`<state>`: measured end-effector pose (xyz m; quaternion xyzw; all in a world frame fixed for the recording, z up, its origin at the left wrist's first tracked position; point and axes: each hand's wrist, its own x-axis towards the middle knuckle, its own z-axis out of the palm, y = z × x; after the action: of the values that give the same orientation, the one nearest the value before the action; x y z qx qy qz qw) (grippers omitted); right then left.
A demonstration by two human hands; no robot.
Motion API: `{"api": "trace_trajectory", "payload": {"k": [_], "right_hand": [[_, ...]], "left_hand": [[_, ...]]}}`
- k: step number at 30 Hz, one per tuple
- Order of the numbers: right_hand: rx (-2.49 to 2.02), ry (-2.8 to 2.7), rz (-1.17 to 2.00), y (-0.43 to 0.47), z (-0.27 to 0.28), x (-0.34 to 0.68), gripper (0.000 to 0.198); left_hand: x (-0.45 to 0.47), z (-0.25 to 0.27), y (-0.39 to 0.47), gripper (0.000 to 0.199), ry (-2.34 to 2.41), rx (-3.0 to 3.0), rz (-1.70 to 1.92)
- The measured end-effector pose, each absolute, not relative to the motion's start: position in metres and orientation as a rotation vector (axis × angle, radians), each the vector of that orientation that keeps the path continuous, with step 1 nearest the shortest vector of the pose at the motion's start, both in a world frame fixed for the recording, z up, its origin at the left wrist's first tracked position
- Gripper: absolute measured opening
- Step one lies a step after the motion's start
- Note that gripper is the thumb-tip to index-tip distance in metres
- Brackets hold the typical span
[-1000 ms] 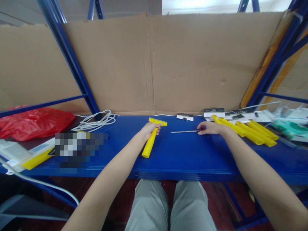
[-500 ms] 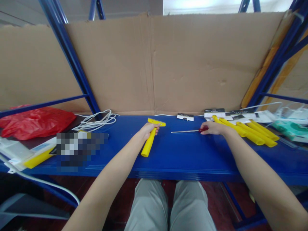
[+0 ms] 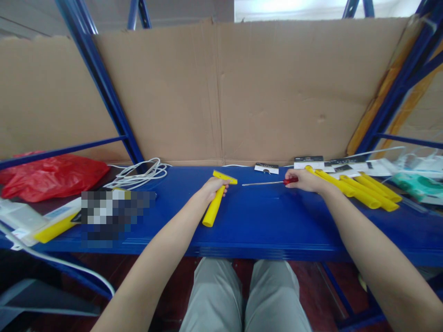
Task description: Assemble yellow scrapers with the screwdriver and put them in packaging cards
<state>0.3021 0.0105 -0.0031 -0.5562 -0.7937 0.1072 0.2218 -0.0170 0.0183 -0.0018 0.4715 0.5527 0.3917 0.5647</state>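
Note:
My left hand [image 3: 213, 188] is closed around the upper handle of a yellow scraper [image 3: 213, 210], whose wide head points away from me and whose round handle end faces the near edge. In my right hand [image 3: 300, 179] is a screwdriver [image 3: 265, 184], gripped by its dark red handle. Its long metal shaft points left toward the scraper's head, and a gap separates the tip from it. The screwdriver appears just above the blue shelf top [image 3: 249, 221]. Several yellow tube handles [image 3: 367, 196] lie just right of my right hand.
Small black-and-white packets [image 3: 266, 168] lie along the cardboard back wall [image 3: 277, 92]. At left are a coiled white cable [image 3: 147, 173], a red plastic bag [image 3: 51, 175] and a blurred-out patch. A green packet [image 3: 417, 186] lies far right. Blue uprights [image 3: 104, 92] frame the shelf.
My right hand has moved slightly left and up, and the screwdriver has come with it off its earlier spot. My left hand and the scraper have barely moved.

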Motion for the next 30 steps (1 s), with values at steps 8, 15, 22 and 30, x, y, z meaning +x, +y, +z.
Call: {"api": "trace_trajectory", "payload": {"k": [8, 15, 22, 30], "right_hand": [[-1.425, -2.146, 0.246, 0.011, -0.001, 0.292, 0.011], [-1.407, -2.177, 0.21, 0.013, -0.002, 0.29, 0.012], [-1.426, -2.176, 0.194, 0.013, -0.002, 0.29, 0.011], [-1.442, -2.159, 0.148, 0.015, -0.004, 0.29, 0.01]], "left_hand": [[-0.013, 0.001, 0.012, 0.011, 1.31, 1.151, 0.907], [-0.011, -0.001, 0.012, 0.01, 1.275, 1.168, 0.912], [-0.01, -0.001, 0.011, 0.01, 1.275, 1.182, 0.909], [-0.008, 0.001, 0.008, 0.008, 1.277, 1.197, 0.904]]}}
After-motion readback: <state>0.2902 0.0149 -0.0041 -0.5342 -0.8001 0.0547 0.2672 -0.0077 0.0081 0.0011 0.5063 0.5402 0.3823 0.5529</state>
